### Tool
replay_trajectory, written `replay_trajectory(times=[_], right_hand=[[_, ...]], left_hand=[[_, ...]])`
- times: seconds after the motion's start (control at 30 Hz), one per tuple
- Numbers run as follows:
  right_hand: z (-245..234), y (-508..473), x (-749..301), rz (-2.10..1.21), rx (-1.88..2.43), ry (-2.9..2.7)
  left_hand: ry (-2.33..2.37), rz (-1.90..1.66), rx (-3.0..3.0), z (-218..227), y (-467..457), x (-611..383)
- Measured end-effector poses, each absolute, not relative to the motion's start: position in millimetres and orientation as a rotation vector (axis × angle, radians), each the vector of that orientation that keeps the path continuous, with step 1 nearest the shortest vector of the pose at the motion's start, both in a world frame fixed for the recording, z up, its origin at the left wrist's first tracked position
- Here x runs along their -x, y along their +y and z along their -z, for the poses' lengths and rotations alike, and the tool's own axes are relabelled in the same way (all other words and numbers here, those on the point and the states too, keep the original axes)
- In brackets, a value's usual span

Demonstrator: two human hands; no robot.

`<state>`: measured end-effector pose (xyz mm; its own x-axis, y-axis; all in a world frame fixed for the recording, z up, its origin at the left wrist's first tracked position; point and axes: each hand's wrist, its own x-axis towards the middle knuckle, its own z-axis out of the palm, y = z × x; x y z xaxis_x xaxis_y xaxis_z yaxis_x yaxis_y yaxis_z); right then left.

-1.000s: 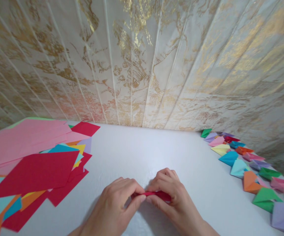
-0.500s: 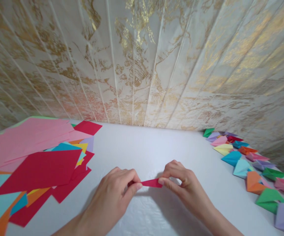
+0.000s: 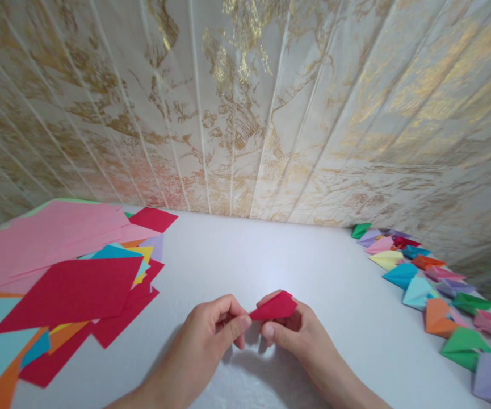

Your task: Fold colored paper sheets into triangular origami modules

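A small folded red paper piece (image 3: 274, 307) is held just above the white table (image 3: 271, 255), near its front edge. My left hand (image 3: 211, 335) pinches its left tip between thumb and forefinger. My right hand (image 3: 290, 332) grips its right side from below, fingers curled under it and thumb in front. The piece shows a pointed, triangular flap tilted up to the right.
A loose heap of flat coloured paper sheets (image 3: 66, 284), mostly pink and red, covers the left of the table. Several folded paper pieces in many colours (image 3: 424, 278) lie in a band along the right edge. A gold-patterned cloth (image 3: 245, 113) hangs behind.
The red piece, earlier a thin flat strip stretched between both hands, now shows a raised triangular flap. My hands have drawn closer together, and my right hand has turned under it.
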<state>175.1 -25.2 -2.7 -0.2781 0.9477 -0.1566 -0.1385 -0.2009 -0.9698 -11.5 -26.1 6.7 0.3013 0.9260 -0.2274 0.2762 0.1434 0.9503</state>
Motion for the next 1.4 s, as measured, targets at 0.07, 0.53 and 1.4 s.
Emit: replay_trajectory(times=[0.07, 0.53, 1.4], right_hand=[[3, -31, -167, -1.582, 1.107, -1.142], [-20, -13, -190, -1.428, 1.132, -1.081], [-37, -112, -223, -1.279, 1.204, -1.172]], left_hand=[[1.177, -0.702, -1.378, -6, -31, 6], [1.189, -0.923, -1.227, -12, -22, 10], [0.963, -0.908, -0.968, -18, -83, -33]])
